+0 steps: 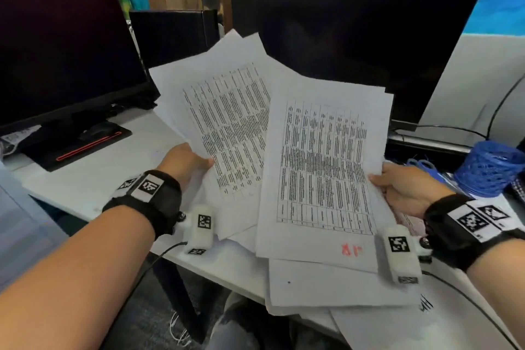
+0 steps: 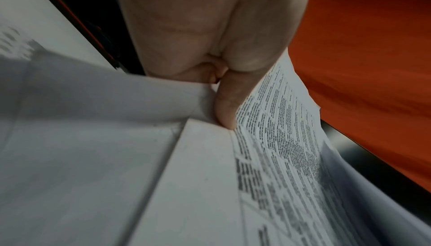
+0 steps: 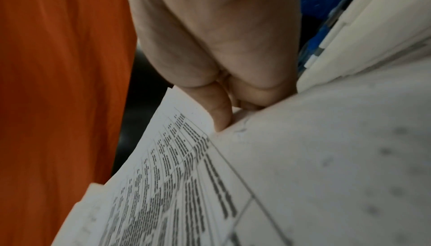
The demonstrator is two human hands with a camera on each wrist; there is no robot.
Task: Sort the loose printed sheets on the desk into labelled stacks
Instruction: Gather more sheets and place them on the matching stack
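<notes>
My left hand [image 1: 189, 163] pinches the left edge of a fanned bundle of printed table sheets [image 1: 227, 122], thumb on top; the left wrist view shows the thumb [image 2: 227, 106] pressed on the printed page [image 2: 275, 157]. My right hand [image 1: 403, 186] pinches the right edge of another printed sheet [image 1: 324, 173], which carries a red handwritten mark [image 1: 351, 250] near its bottom. In the right wrist view the thumb [image 3: 219, 113] lies on that printed sheet [image 3: 175, 185]. Both bundles are lifted above the white desk [image 1: 113, 167]. More white sheets [image 1: 326, 284] lie flat on the desk under them.
A dark monitor [image 1: 62, 51] with a black and red base [image 1: 82, 145] stands at the left, a larger dark monitor [image 1: 355, 37] behind the sheets. A blue mesh pen holder [image 1: 488, 167] and blue scissors [image 1: 423, 165] sit at the right. Cables run along the desk's right side.
</notes>
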